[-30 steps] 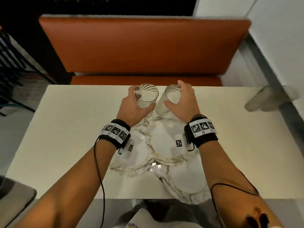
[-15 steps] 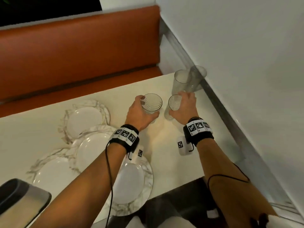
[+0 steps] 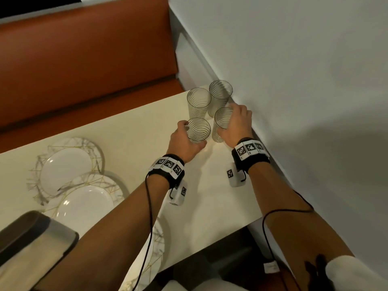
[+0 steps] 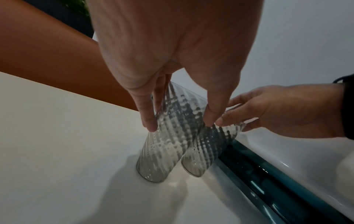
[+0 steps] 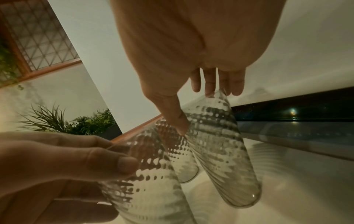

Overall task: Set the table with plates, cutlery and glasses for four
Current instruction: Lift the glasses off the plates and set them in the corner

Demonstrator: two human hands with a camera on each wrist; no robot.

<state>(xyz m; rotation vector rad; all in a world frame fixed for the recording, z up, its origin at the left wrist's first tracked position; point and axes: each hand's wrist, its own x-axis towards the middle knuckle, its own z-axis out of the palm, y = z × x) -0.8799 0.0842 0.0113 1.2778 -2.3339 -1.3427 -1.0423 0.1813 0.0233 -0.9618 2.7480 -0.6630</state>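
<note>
Four clear ribbed glasses are grouped at the table's far right corner in the head view. My left hand (image 3: 189,136) grips the near left glass (image 3: 198,130) around its upper wall. Beside it, my right hand (image 3: 227,120) grips the near right glass (image 3: 222,123), close to the wall. Two more glasses (image 3: 198,101) (image 3: 220,94) stand free just behind. In the left wrist view the left glass (image 4: 168,144) has its base at the table surface; whether the right glass (image 5: 220,144) touches down I cannot tell. Marbled white plates (image 3: 65,166) (image 3: 84,202) overlap at the left.
The cream table (image 3: 126,143) ends at a grey wall (image 3: 294,101) on the right, with a dark gap (image 4: 268,181) along that edge. An orange bench (image 3: 84,59) runs behind. A grey rounded object (image 3: 31,238) sits at the near left. A third plate (image 3: 157,238) lies under my left forearm.
Both hands have carried their glasses from above the plates rightward to the far right corner, beside the two standing glasses. The head view has swung right with them.
</note>
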